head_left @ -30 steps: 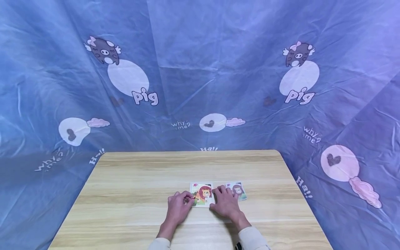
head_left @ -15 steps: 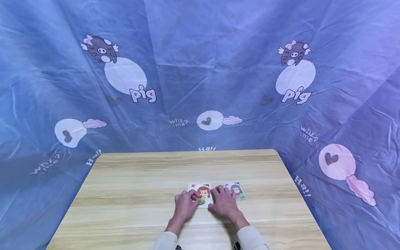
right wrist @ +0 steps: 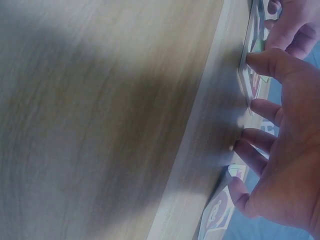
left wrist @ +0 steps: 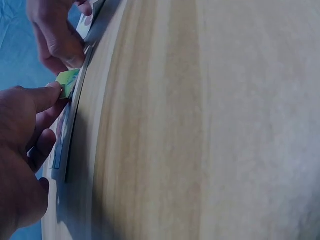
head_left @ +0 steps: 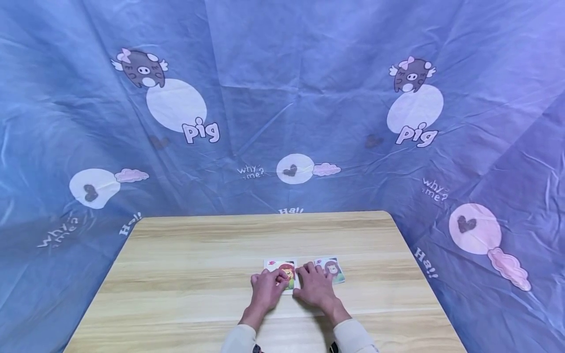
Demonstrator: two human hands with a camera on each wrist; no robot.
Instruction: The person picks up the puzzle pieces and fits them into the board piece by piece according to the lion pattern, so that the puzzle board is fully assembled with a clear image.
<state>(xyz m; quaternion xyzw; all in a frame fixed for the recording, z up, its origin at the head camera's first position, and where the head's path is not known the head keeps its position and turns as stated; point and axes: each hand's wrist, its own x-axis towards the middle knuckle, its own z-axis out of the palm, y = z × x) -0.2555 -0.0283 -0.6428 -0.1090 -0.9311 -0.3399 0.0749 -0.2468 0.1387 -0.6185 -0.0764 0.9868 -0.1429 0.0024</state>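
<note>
A flat lion jigsaw puzzle [head_left: 267, 263] lies on the table in front of me. My left hand [head_left: 268, 288] is over its lower part; in the left wrist view, thumb and finger pinch a small green puzzle piece [left wrist: 67, 82] at the puzzle's surface. My right hand [head_left: 319, 288] spreads along the puzzle's right side. In the right wrist view its thumb and index fingertip touch the puzzle's edge, while the little finger reaches a lion picture card [right wrist: 218, 211]. Part of the puzzle is hidden beneath my left hand.
The light wooden table [head_left: 198, 255] extends around both hands. A blue cloth [head_left: 260, 117] printed with pigs and words hangs behind it and at both sides. The lion card [head_left: 334, 269] lies just right of the puzzle, partly under the right hand.
My left hand has moved right, from the puzzle's left edge to over its lower part. Green now shows at the lower right, where a white gap was. The right hand has stayed by the puzzle.
</note>
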